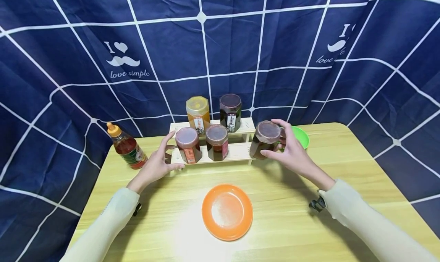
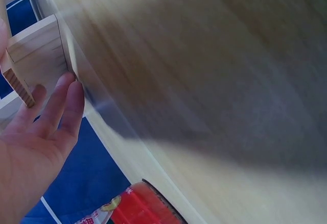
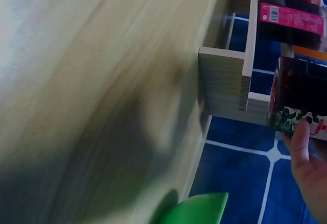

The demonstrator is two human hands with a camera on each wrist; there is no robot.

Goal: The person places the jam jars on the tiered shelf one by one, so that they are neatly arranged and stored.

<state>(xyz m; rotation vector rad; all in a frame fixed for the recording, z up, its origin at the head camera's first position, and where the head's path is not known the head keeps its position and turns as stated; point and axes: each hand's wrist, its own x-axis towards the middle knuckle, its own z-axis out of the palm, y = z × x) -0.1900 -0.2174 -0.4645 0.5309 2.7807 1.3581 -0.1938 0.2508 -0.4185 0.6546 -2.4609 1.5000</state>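
A two-step wooden rack (image 1: 237, 150) stands near the table's back edge. My left hand (image 1: 159, 163) holds its left end, thumb at the lower step's front; in the left wrist view fingers (image 2: 53, 112) touch the end panel. My right hand (image 1: 292, 149) grips a dark jar (image 1: 260, 145) with a pale lid at the rack's right end; in the right wrist view the jar (image 3: 299, 94) is tilted beside the rack. Two jars, a reddish one (image 1: 189, 143) and a dark one (image 1: 217, 143), stand on the lower step. A yellow jar (image 1: 198, 113) and another dark jar (image 1: 230, 112) stand on the upper step.
An orange plate (image 1: 227, 212) lies on the table (image 1: 165, 223) in front of the rack. A red squeeze bottle (image 1: 128, 149) with an orange cap stands at the left, and a green bowl (image 1: 301, 136) lies behind my right hand. Dark blue checked cloth (image 1: 172, 52) hangs behind.
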